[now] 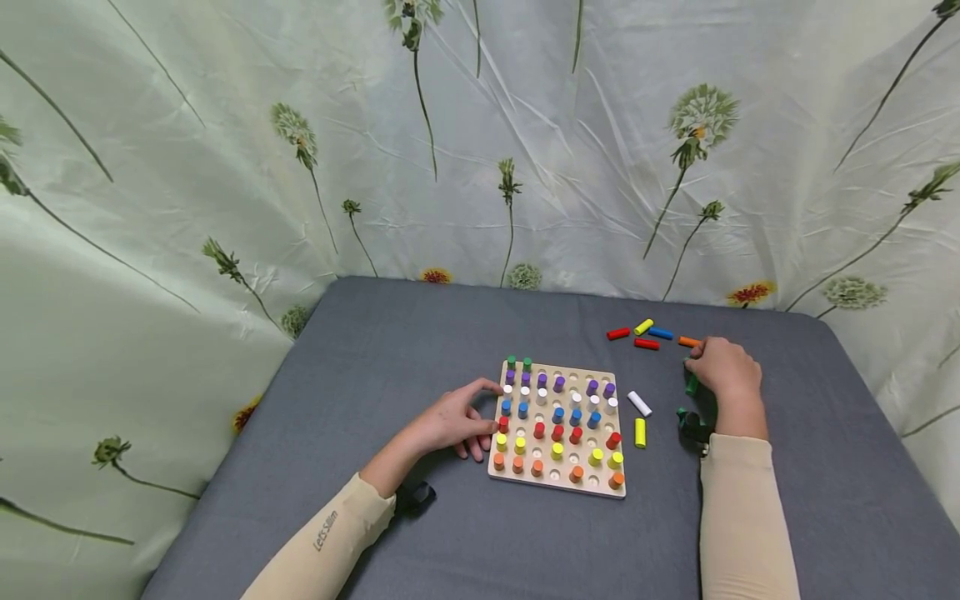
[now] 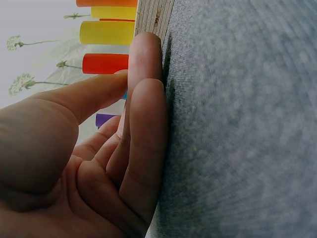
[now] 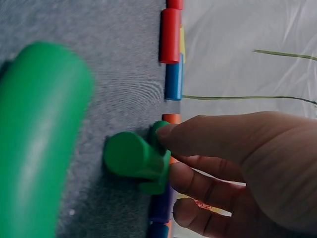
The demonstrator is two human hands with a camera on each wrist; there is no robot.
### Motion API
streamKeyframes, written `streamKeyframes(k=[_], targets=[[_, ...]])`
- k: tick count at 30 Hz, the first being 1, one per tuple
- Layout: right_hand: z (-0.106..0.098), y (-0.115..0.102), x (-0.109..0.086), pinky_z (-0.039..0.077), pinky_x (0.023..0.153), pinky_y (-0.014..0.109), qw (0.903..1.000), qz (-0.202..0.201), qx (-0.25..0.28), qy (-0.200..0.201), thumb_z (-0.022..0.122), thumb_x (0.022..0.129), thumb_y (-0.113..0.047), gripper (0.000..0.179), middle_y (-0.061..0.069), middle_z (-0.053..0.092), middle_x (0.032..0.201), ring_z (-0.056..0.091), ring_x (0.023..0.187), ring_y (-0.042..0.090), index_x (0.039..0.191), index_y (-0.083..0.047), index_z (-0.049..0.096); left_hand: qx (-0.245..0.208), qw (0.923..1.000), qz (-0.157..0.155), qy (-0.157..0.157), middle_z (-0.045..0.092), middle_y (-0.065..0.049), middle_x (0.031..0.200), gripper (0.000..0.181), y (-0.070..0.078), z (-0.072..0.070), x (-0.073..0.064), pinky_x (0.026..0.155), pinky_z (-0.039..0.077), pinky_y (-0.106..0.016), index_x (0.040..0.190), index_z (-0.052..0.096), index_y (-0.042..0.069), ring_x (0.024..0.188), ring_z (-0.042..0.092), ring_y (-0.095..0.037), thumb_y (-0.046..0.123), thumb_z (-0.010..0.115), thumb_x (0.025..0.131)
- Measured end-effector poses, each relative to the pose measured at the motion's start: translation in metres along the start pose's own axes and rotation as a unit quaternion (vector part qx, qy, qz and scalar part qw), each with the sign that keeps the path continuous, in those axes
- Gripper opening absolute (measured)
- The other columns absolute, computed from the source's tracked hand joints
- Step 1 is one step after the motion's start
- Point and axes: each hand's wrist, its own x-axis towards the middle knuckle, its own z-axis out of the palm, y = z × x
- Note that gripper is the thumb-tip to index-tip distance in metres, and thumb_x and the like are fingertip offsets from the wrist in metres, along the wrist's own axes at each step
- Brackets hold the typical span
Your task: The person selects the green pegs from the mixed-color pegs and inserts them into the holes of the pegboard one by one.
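Observation:
A wooden pegboard (image 1: 558,486) lies on the grey table, filled with rows of green, purple, white, blue, red, yellow and orange pegs. My left hand (image 1: 457,423) rests open against the board's left edge (image 2: 154,17), fingertips (image 2: 145,54) pressed to the wood. Right of the board, my right hand (image 1: 723,371) pinches a green peg (image 1: 691,384) (image 3: 132,156) lying on the cloth. A second green peg (image 3: 156,188) lies under those fingers. Loose white (image 1: 639,403) and yellow (image 1: 640,432) pegs lie between the board and that hand.
Loose red (image 1: 618,333), yellow (image 1: 643,327), blue (image 1: 661,333), red (image 1: 647,343) and orange (image 1: 688,341) pegs lie behind my right hand. A dark green object (image 1: 692,425) sits by the right wrist. A floral curtain (image 1: 480,142) hangs around the grey table (image 1: 375,375).

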Motion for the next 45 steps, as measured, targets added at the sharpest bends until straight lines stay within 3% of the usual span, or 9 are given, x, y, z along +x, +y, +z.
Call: streamKeyframes(k=[7,11,17,22,30,35,45], targets=[[0.007,-0.002,0.002,0.048,0.093,0.068,0.9997,0.001,-0.025,0.007,0.059,0.104,-0.020,0.035,0.033,0.064,0.132,0.064,0.101,0.046,0.130,0.003,0.066,-0.004,1.0000,-0.007,0.001,0.076,-0.006,0.073,0.052,0.001,0.000,0.000,0.049,0.057,-0.030,0.147,0.051,0.029,0.055,0.072,-0.016,0.021,0.074,0.100],[0.008,-0.008,0.003,0.047,0.091,0.069,0.9991,-0.024,-0.025,0.024,0.059,0.101,-0.016,0.029,0.031,0.066,0.125,0.063,0.098,0.045,0.122,0.002,0.067,-0.004,0.9999,-0.010,0.003,0.076,-0.006,0.073,0.052,0.001,0.001,0.001,0.048,0.057,-0.030,0.147,0.051,0.029,0.055,0.072,-0.016,0.021,0.074,0.101],[0.010,-0.016,0.003,0.045,0.086,0.061,0.9973,-0.064,-0.008,0.036,0.062,0.100,-0.014,0.025,0.026,0.068,0.115,0.061,0.096,0.041,0.119,0.002,0.063,0.001,1.0000,-0.007,0.006,0.076,-0.006,0.073,0.052,0.002,0.001,0.000,0.048,0.056,-0.029,0.146,0.051,0.028,0.054,0.072,-0.015,0.020,0.074,0.101],[0.009,-0.026,0.003,0.040,0.073,0.043,0.9937,-0.096,0.046,0.037,0.062,0.100,-0.018,0.029,0.014,0.059,0.093,0.055,0.080,0.029,0.120,0.002,0.060,0.001,0.9999,-0.009,0.008,0.075,-0.006,0.073,0.052,0.003,0.001,-0.001,0.048,0.056,-0.029,0.147,0.051,0.028,0.054,0.072,-0.015,0.019,0.073,0.101],[0.010,-0.051,-0.002,0.040,0.067,0.031,0.9678,-0.184,0.166,0.045,0.066,0.097,-0.011,0.026,0.011,0.060,0.095,0.051,0.081,0.022,0.119,0.003,0.062,0.000,0.9999,-0.010,0.006,0.076,-0.006,0.073,0.052,0.004,0.001,-0.001,0.048,0.056,-0.029,0.147,0.051,0.028,0.055,0.072,-0.015,0.019,0.073,0.101],[0.014,-0.066,-0.007,0.042,0.067,0.027,0.9512,-0.221,0.213,0.031,0.066,0.098,-0.007,0.025,0.009,0.059,0.095,0.052,0.083,0.020,0.121,0.002,0.062,0.000,1.0000,-0.008,0.005,0.076,-0.006,0.073,0.052,0.002,0.000,-0.001,0.049,0.057,-0.030,0.147,0.051,0.029,0.055,0.072,-0.016,0.020,0.074,0.100],[0.018,-0.078,-0.011,0.045,0.072,0.025,0.9402,-0.249,0.233,0.004,0.064,0.100,-0.007,0.024,0.010,0.060,0.100,0.053,0.089,0.019,0.122,0.001,0.063,-0.002,1.0000,-0.002,0.007,0.076,-0.006,0.072,0.051,0.001,0.001,-0.001,0.048,0.056,-0.030,0.146,0.052,0.028,0.055,0.072,-0.016,0.020,0.074,0.100]])
